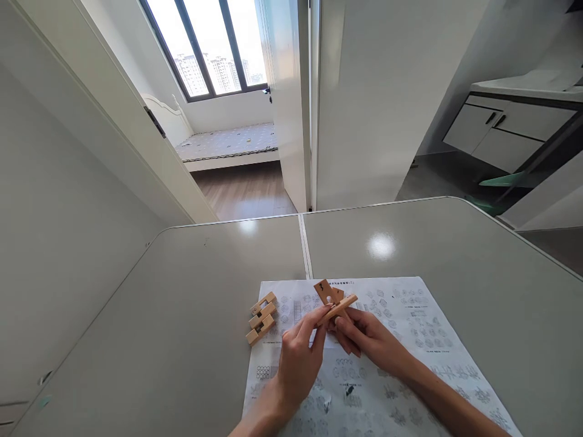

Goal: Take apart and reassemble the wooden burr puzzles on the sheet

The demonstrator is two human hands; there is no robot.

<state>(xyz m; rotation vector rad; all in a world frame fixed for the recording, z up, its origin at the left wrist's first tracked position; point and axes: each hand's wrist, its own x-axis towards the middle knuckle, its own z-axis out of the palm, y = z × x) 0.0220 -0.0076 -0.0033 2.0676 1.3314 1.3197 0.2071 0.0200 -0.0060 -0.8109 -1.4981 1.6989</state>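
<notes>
Between my two hands are several flat wooden puzzle pieces (324,289), crossed over one another at angles; one bears a dark number 3. My left hand (298,352) pinches a slim wooden piece (342,306) near its lower left end. From the other side, my right hand (367,337) has its thumb and fingers closed on the crossed pieces, with its fingertips partly hidden. Beneath both hands lies a large printed sheet (437,340) of small line drawings. Three notched wooden blocks (262,315) sit in a slanted row at its left edge, apart from my left hand.
The sheet rests on a glossy grey table (204,291) with a seam (304,246) across it. Beyond the far edge stand an open door (289,109) and a bed (228,142) under a window. A white cabinet (510,124) is at the right.
</notes>
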